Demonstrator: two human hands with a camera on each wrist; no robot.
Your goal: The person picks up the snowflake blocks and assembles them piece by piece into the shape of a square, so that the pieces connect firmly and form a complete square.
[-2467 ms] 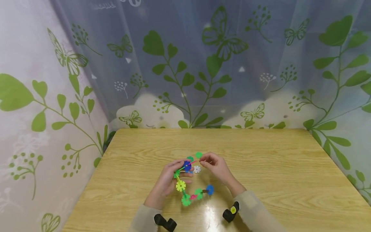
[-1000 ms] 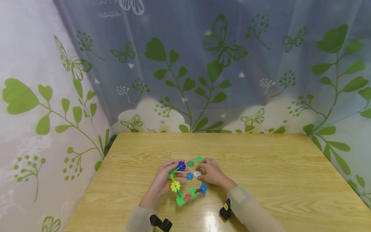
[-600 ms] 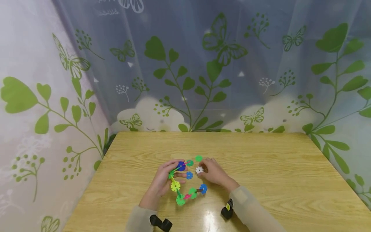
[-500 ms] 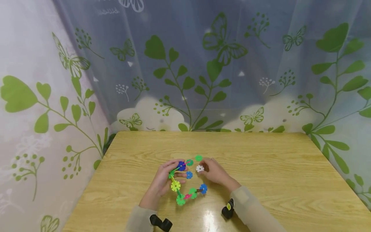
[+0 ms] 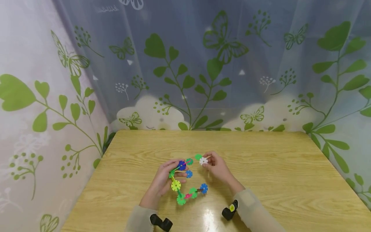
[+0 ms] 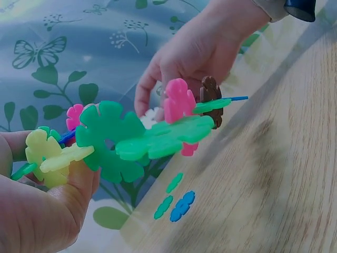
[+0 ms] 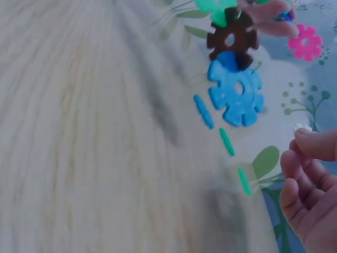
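Head: chain point(image 5: 175, 183) in left hand point(image 5: 163, 178)

White lettering point(image 5: 108, 9), blue curtain point(image 5: 191, 48), perhaps mirrored, unreadable

In the head view the light is moderate and even: the curtain point(image 5: 185, 67) behind the table point(image 5: 278, 174) is dim and bluish, the cloth point(image 5: 21, 135) left of the table paler. A white glare patch point(image 5: 209, 220) sits on the table's near part. Leaf prints point(image 5: 15, 92) left of the table look stretched toward the frame edge. Both wrist views are duller and hazy, with fuzzy shadows point(image 7: 160, 113) across the table; the white disc point(image 6: 152, 117) above the table looks washed-out from the left wrist.
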